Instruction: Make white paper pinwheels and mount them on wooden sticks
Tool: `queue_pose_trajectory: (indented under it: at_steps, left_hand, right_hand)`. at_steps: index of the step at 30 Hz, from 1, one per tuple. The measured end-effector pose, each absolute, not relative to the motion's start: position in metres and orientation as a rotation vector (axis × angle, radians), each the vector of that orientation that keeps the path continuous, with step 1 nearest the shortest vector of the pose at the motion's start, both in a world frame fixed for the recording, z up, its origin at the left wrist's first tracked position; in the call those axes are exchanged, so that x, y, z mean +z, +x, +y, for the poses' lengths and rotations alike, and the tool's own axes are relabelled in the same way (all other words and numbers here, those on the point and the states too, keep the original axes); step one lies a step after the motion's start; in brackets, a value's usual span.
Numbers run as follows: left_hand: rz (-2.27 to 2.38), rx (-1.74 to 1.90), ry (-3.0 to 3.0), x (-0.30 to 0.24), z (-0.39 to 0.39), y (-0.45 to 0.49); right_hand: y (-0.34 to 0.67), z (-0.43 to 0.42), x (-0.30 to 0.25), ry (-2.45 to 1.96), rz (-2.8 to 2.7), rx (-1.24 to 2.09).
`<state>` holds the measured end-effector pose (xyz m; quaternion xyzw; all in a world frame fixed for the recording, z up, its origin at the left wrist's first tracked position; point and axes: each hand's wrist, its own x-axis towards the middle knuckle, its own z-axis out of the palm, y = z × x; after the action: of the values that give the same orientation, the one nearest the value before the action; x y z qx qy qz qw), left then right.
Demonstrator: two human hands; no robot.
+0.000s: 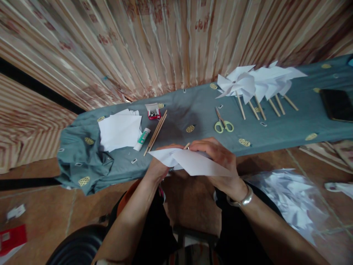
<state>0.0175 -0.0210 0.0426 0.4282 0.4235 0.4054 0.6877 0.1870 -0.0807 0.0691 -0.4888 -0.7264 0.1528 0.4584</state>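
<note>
Both my hands close around a white paper pinwheel (195, 163) held above the table's near edge. My left hand (161, 163) grips it from the left, its fingers mostly hidden behind the paper. On the other side, my right hand (220, 156) pinches near the tip of a wooden stick (186, 145) that pokes up behind the pinwheel. Beyond my left hand lie several loose wooden sticks (156, 133), a glue stick (142, 139) and a small red box of metal pins (153, 112). Scissors with light green handles (223, 123) rest past my right hand.
White paper sheets (120, 129) are stacked on the left of the cloth-covered table (176, 121). Several pinwheels on sticks (248, 86) lie at the back right, with a dark phone (337, 105) farther right. A clear bag of white paper pieces (292, 198) sits on the floor.
</note>
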Motion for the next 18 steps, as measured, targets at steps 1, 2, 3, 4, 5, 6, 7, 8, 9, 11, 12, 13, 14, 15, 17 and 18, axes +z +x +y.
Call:
queue_pose_trajectory:
  at_steps: [1, 2, 3, 4, 5, 6, 7, 8, 9, 11, 12, 13, 14, 15, 17, 18]
  left_hand:
    - [0.948, 0.899, 0.956, 0.0429, -0.0213, 0.0175]
    - [0.945, 0.893, 0.954, 0.0433, -0.0216, 0.0175]
    - [0.939, 0.886, 0.953, 0.0437, -0.0219, 0.0176]
    - [0.930, 0.880, 0.954, 0.0441, -0.0221, 0.0176]
    - [0.919, 0.879, 0.953, 0.0443, -0.0222, 0.0176]
    - [0.910, 0.883, 0.952, 0.0443, -0.0222, 0.0175]
    - [0.903, 0.889, 0.954, 0.0441, -0.0221, 0.0172]
    - [0.899, 0.885, 0.964, 0.0437, -0.0218, 0.0169]
    - [0.898, 0.874, 0.978, 0.0432, -0.0214, 0.0164]
    - [0.898, 0.852, 1.011, 0.0424, -0.0208, 0.0156]
    - [0.891, 0.848, 1.025, 0.0420, -0.0206, 0.0153]
    - [0.881, 0.855, 1.032, 0.0418, -0.0205, 0.0151]
    - [0.867, 0.868, 1.031, 0.0416, -0.0205, 0.0150]
    - [0.852, 0.883, 1.024, 0.0414, -0.0206, 0.0150]
    - [0.833, 0.896, 1.001, 0.0407, -0.0209, 0.0151]
    - [0.832, 0.897, 0.988, 0.0403, -0.0209, 0.0152]
  right_hand:
    - [0.1870, -0.0808, 0.0691, -1.205, -1.790, 0.375]
    - [0.1870, -0.0807, 0.0691, -1.210, -1.789, 0.373]
    - [0.1870, -0.0807, 0.0691, -1.215, -1.787, 0.369]
    - [0.1869, -0.0806, 0.0691, -1.219, -1.785, 0.367]
    - [0.1868, -0.0805, 0.0691, -1.222, -1.782, 0.363]
    - [0.1868, -0.0805, 0.0692, -1.221, -1.780, 0.359]
    - [0.1866, -0.0804, 0.0694, -1.218, -1.778, 0.354]
    - [0.1865, -0.0803, 0.0698, -1.214, -1.779, 0.350]
    - [0.1863, -0.0802, 0.0702, -1.209, -1.780, 0.344]
    - [0.1859, -0.0800, 0.0708, -1.197, -1.782, 0.331]
    - [0.1857, -0.0800, 0.0708, -1.191, -1.781, 0.324]
    - [0.1856, -0.0800, 0.0706, -1.188, -1.777, 0.321]
    - [0.1856, -0.0800, 0.0701, -1.187, -1.773, 0.320]
    - [0.1856, -0.0801, 0.0694, -1.190, -1.766, 0.322]
    - [0.1860, -0.0805, 0.0678, -1.200, -1.755, 0.338]
    - [0.1862, -0.0808, 0.0671, -1.205, -1.751, 0.346]
